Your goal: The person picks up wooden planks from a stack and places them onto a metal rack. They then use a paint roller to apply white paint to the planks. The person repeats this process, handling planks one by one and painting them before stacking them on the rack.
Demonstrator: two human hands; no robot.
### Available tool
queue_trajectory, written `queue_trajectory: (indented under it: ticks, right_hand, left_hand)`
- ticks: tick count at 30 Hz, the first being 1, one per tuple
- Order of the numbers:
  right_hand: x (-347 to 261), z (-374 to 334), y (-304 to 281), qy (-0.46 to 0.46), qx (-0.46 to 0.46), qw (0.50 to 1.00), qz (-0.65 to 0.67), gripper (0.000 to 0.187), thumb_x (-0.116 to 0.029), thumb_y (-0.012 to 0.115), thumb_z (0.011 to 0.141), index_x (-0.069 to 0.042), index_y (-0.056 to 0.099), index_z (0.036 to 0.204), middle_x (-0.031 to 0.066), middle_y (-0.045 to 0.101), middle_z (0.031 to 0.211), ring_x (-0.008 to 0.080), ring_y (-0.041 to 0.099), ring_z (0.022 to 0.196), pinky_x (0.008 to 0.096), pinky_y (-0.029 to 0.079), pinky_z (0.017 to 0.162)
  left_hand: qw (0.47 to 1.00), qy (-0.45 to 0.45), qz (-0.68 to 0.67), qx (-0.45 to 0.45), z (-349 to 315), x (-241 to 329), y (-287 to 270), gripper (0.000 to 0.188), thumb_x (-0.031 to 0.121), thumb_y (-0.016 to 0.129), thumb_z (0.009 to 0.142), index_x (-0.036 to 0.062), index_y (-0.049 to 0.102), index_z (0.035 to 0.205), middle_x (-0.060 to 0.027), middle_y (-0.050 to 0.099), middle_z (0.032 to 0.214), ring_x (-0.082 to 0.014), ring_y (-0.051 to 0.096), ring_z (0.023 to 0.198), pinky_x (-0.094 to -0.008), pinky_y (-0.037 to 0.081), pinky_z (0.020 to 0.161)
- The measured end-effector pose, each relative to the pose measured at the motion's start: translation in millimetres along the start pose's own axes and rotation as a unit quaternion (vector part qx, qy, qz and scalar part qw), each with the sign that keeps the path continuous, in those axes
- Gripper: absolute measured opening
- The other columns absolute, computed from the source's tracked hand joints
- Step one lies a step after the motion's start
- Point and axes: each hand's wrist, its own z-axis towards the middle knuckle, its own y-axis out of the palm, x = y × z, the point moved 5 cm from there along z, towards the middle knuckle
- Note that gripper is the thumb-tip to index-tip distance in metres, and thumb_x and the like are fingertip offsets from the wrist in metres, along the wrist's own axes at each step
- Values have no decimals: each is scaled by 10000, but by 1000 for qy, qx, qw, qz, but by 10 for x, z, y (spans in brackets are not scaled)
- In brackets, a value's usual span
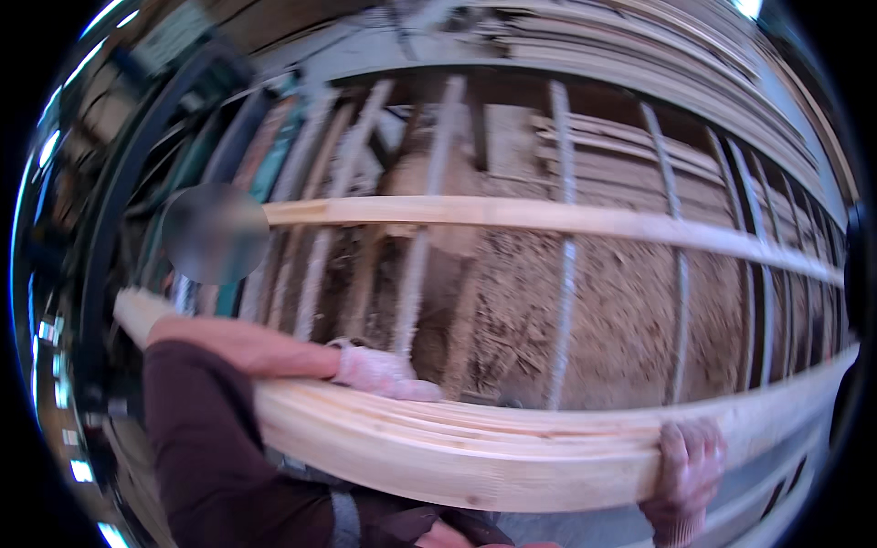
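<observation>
A bundle of long pale wooden boards (475, 457) stretches across in front of me, several boards lying together. My left hand (384, 373), in a whitish glove with pink marks, reaches over to the far upper edge of the bundle. It is closed against the boards, with some of its fingers out of sight behind them. Toward the right, my right hand (690, 466), also gloved, wraps its fingers over the boards from the near side. Beyond the bundle, a single pale board (512, 215) lies across the metal bars (564, 310), touched by neither hand.
Wood chips and sawdust (621, 310) cover the ground beneath the bars. Stacked planks (639, 41) lie along the far side. A dark metal frame (119, 201) and green bars (265, 173) stand at the left. A round patch there is blurred out.
</observation>
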Motion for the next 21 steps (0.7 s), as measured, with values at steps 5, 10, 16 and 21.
queue_trajectory:
  ticks: [5,10,16,21]
  right_hand:
    - [80,58,-101,-24,-4,999,-26,513,-174,732,779,-32,657,1267,143,724,1037,378,690,880,515,560,786]
    - [167,235,-30,27,8,998,-55,263,-118,651,800,-68,772,1028,138,734,898,332,703,829,456,571,778]
    - [494,99,346,46,-164,985,-28,502,-158,696,713,-74,686,1209,135,720,989,358,687,878,498,556,785]
    - [468,-38,576,-18,-125,992,1,813,-302,807,588,-34,595,1326,166,683,1104,393,668,913,541,537,808]
  left_hand:
    - [985,88,145,11,131,63,4,573,523,389,1060,46,649,1240,-303,701,1073,-402,687,914,-502,509,811]
    - [994,-84,-58,26,265,24,6,741,639,376,1000,-19,717,1027,-300,707,983,-400,667,888,-520,476,822]
    - [991,-117,-65,27,628,-90,-80,825,691,344,1000,-39,709,1124,-294,707,1069,-399,663,1015,-506,464,917]
    - [994,-96,-57,5,865,-335,36,841,695,338,995,-45,727,1079,-302,708,1080,-422,662,1014,-515,465,925]
